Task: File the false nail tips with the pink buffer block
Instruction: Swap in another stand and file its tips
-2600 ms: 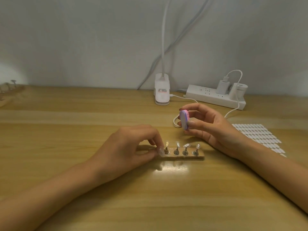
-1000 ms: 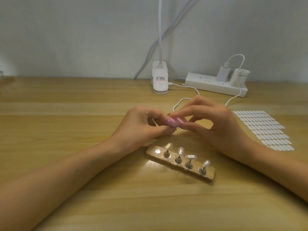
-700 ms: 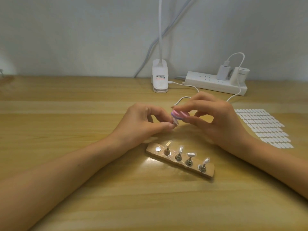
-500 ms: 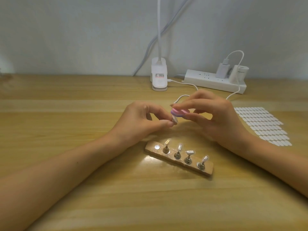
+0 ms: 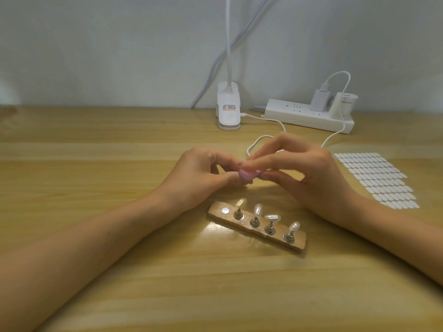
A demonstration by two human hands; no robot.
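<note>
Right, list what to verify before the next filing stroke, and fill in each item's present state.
1. Right-hand grip holds the pink buffer block: ok.
2. Left-hand grip pinches a tip against the block: cannot tell, fingers hide it.
3. Wooden holder lies flat on the table, apart from both hands: ok.
4. Four nail tips stand on their pegs, leftmost disc bare: ok.
5. White cable clear of the right hand: cannot tell, it runs behind it.
</note>
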